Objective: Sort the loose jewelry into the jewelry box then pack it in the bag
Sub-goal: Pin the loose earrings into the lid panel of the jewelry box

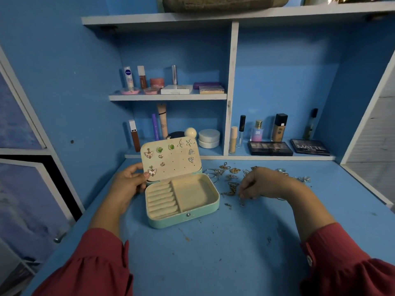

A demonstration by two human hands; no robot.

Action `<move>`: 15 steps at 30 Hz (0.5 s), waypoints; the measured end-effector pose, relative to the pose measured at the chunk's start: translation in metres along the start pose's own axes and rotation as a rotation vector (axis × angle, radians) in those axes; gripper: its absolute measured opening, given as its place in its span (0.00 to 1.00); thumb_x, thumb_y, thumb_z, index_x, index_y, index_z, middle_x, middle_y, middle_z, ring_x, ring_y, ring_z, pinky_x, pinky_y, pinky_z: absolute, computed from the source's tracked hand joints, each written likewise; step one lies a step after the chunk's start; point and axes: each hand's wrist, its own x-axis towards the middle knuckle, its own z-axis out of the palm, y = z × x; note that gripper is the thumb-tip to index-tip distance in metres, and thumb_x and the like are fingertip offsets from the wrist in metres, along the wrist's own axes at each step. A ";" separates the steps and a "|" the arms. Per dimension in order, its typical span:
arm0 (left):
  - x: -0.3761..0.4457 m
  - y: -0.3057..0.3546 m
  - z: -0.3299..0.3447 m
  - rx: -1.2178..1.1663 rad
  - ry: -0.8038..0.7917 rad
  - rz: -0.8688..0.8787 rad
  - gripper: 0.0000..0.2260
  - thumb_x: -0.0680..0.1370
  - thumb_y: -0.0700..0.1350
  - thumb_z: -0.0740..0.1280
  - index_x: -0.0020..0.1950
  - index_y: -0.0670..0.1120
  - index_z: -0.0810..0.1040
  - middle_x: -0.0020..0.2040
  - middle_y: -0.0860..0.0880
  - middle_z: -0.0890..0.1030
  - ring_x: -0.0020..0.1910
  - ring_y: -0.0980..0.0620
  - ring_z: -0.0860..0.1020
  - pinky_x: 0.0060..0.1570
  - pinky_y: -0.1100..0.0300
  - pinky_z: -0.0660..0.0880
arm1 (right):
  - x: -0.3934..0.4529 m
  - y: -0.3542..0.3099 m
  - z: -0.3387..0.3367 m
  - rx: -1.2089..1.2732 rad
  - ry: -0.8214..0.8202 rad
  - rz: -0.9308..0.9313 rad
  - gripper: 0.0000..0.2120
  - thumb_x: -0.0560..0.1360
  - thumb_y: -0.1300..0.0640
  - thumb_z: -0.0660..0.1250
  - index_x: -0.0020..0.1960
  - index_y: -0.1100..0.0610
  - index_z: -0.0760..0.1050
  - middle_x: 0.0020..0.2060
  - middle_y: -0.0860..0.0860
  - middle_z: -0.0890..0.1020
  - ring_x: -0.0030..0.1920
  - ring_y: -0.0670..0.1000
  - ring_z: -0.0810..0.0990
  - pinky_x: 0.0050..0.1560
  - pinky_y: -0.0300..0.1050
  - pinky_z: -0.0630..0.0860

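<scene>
Head view: right fingers (243,194) pinch loose jewelry (232,184).

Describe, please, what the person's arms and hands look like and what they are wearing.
Both hands, left hand and right hand, are bare. The forearms are uncovered; loose dark red sleeves gather below the elbows, the right cuff showing a white button.

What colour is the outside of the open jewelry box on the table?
Pale mint green on the jewelry box, with a cream lining inside; seen in the head view.
</scene>
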 end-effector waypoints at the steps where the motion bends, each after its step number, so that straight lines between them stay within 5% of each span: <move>1: 0.000 0.000 0.001 -0.004 -0.005 0.002 0.11 0.78 0.33 0.63 0.56 0.46 0.78 0.32 0.50 0.82 0.24 0.58 0.68 0.27 0.67 0.69 | 0.000 0.000 0.000 -0.018 0.003 -0.005 0.03 0.70 0.56 0.74 0.39 0.48 0.84 0.33 0.46 0.83 0.34 0.43 0.78 0.42 0.39 0.76; 5: 0.002 -0.002 -0.002 -0.006 -0.032 0.003 0.12 0.78 0.33 0.64 0.58 0.45 0.78 0.34 0.48 0.81 0.25 0.57 0.67 0.27 0.67 0.68 | 0.002 0.001 0.003 -0.071 0.031 -0.025 0.04 0.73 0.56 0.70 0.42 0.51 0.83 0.33 0.48 0.82 0.32 0.42 0.76 0.37 0.36 0.72; 9: 0.004 -0.002 -0.004 0.004 -0.043 0.002 0.12 0.78 0.33 0.64 0.58 0.46 0.78 0.33 0.49 0.81 0.24 0.57 0.66 0.26 0.67 0.67 | 0.007 0.000 0.008 0.158 0.214 -0.101 0.04 0.73 0.61 0.69 0.40 0.54 0.81 0.30 0.49 0.82 0.25 0.42 0.72 0.33 0.39 0.73; 15: 0.005 -0.001 -0.004 0.017 -0.046 0.001 0.12 0.78 0.34 0.64 0.56 0.47 0.79 0.36 0.48 0.82 0.25 0.57 0.66 0.27 0.67 0.67 | 0.026 -0.018 0.032 0.395 0.333 -0.191 0.05 0.74 0.60 0.70 0.43 0.52 0.82 0.34 0.48 0.84 0.31 0.40 0.78 0.36 0.36 0.73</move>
